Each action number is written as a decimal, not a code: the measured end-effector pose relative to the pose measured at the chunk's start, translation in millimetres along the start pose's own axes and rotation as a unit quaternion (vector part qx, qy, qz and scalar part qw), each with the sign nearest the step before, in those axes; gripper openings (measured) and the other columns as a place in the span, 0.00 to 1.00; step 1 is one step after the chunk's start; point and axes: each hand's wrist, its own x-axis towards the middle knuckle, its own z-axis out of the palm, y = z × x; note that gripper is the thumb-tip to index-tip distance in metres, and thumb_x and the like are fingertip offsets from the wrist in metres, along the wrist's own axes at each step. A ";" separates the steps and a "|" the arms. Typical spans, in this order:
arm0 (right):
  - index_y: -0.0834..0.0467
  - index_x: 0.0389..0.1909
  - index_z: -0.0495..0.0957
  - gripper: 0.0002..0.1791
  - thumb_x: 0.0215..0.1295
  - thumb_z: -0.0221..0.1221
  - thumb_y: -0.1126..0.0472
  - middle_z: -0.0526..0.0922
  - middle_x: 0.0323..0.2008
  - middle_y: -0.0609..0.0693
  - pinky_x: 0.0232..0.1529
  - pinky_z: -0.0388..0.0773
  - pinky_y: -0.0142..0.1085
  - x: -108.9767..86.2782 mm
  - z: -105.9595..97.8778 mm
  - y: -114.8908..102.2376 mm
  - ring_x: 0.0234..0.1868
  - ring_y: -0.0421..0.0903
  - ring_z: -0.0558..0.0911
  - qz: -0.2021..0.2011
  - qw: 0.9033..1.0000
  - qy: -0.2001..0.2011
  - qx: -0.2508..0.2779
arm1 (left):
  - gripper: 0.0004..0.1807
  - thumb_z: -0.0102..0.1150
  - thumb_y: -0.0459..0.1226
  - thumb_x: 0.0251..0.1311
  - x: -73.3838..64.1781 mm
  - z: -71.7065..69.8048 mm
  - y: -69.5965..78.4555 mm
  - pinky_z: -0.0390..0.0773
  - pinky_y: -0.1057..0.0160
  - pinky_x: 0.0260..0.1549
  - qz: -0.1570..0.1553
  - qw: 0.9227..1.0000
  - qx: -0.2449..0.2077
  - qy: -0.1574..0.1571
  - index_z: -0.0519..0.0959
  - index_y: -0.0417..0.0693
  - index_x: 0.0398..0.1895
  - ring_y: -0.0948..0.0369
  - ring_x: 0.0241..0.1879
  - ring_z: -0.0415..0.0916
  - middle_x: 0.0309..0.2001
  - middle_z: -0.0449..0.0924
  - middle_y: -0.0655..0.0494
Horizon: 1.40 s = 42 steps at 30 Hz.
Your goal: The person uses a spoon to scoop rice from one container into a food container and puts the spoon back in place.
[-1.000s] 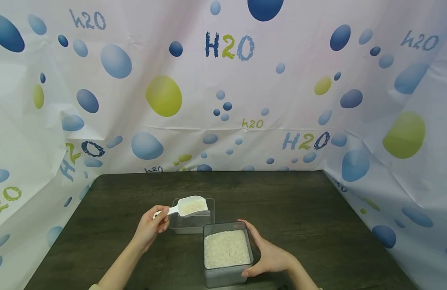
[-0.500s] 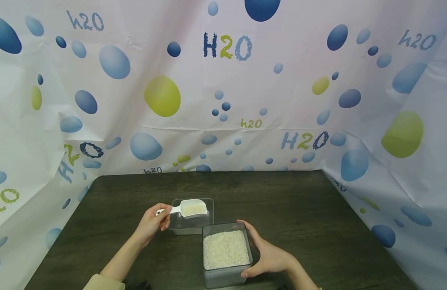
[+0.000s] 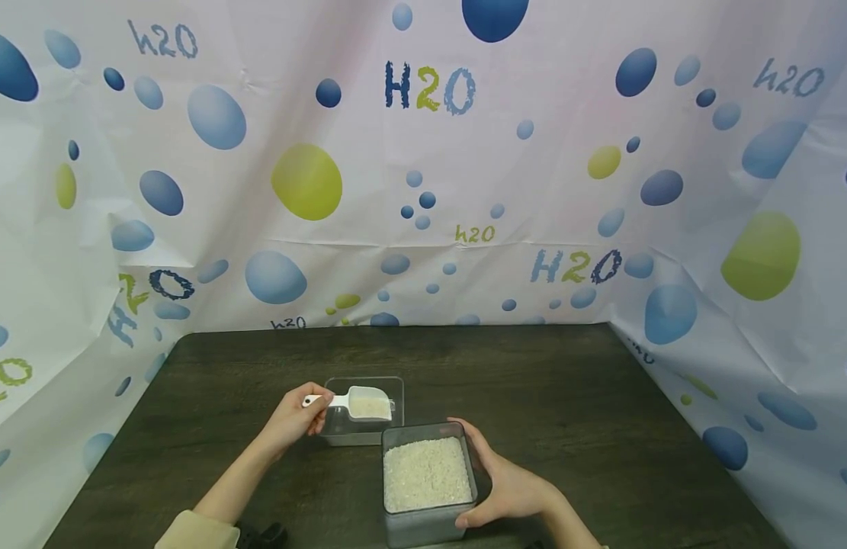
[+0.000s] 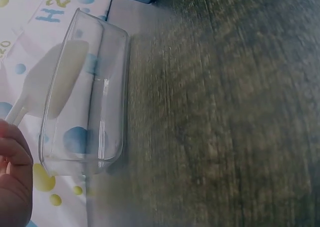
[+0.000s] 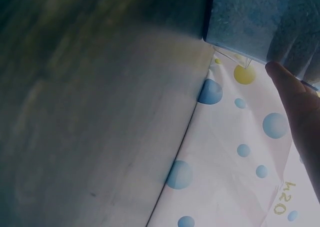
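Note:
My left hand [image 3: 298, 415] pinches the handle of a white scoop [image 3: 367, 402] with a layer of white rice in it. The scoop's bowl is at the mouth of a clear plastic box [image 3: 354, 439]; in the left wrist view the lower part of the scoop [image 4: 67, 79] shows through the box's wall. Nearer to me stands a taller greyish clear container [image 3: 423, 526], filled almost to the rim with rice [image 3: 426, 474]. Along its right side my right hand [image 3: 505, 484] grips it, thumb at the near corner and fingers toward the far side.
Both boxes stand on a dark wood-grain table [image 3: 533, 396]. A white sheet [image 3: 368, 282] printed with blue and green spots hangs behind and along both sides. A small black object [image 3: 264, 536] shows beside the left sleeve [image 3: 198, 531].
My left hand has brought the scoop lower and a little nearer to me, over the middle of the clear box. The right hand keeps its grip on the rice container.

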 end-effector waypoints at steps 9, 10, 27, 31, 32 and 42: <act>0.40 0.76 0.29 0.61 0.59 0.69 0.53 0.33 0.75 0.65 0.64 0.64 0.37 0.1 0.4 -0.7 0.73 0.67 0.47 0.001 1.000 -0.003 0.002 | 0.07 0.52 0.31 0.69 -0.4 3.6 6.9 0.67 0.66 0.17 0.016 0.996 0.084 0.017 0.76 0.34 0.42 0.62 0.14 0.67 0.14 0.69 0.56; 0.40 0.76 0.29 0.61 0.59 0.69 0.53 0.33 0.75 0.65 0.65 0.63 0.37 0.2 0.5 -0.6 0.73 0.67 0.48 -0.001 1.000 -0.004 0.003 | 0.07 0.52 0.32 0.69 -0.5 3.8 7.3 0.66 0.66 0.17 0.019 0.995 0.093 0.015 0.76 0.35 0.42 0.61 0.14 0.67 0.14 0.69 0.56; 0.42 0.76 0.28 0.62 0.59 0.69 0.52 0.33 0.74 0.66 0.65 0.63 0.44 0.8 0.7 -0.2 0.72 0.68 0.49 -0.010 1.000 -0.006 -0.009 | 0.04 0.54 0.32 0.69 -2.3 10.2 19.7 0.78 0.60 0.28 0.090 0.972 0.217 0.018 0.78 0.41 0.40 0.55 0.32 0.81 0.36 0.82 0.47; 0.41 0.76 0.28 0.62 0.59 0.69 0.52 0.34 0.74 0.65 0.65 0.64 0.40 1.2 0.7 -0.1 0.72 0.67 0.50 -0.006 1.000 -0.005 -0.003 | 0.04 0.53 0.33 0.70 -5.5 11.1 25.0 0.79 0.59 0.29 0.114 0.966 0.234 -0.001 0.77 0.41 0.41 0.53 0.34 0.82 0.39 0.82 0.47; 0.41 0.76 0.28 0.62 0.59 0.69 0.52 0.34 0.74 0.65 0.65 0.64 0.40 1.1 0.8 0.0 0.72 0.67 0.49 -0.006 1.000 -0.005 -0.002 | 0.05 0.53 0.33 0.70 -6.5 11.3 26.4 0.78 0.60 0.26 0.117 0.964 0.237 -0.007 0.77 0.41 0.41 0.56 0.30 0.80 0.37 0.82 0.47; 0.39 0.76 0.29 0.61 0.59 0.69 0.53 0.33 0.75 0.65 0.65 0.63 0.39 1.3 0.6 -0.7 0.73 0.67 0.46 -0.002 1.000 -0.005 0.006 | 0.02 0.53 0.30 0.68 -18.0 14.8 41.7 0.79 0.65 0.28 0.208 0.928 0.306 -0.030 0.76 0.42 0.40 0.69 0.26 0.75 0.38 0.82 0.49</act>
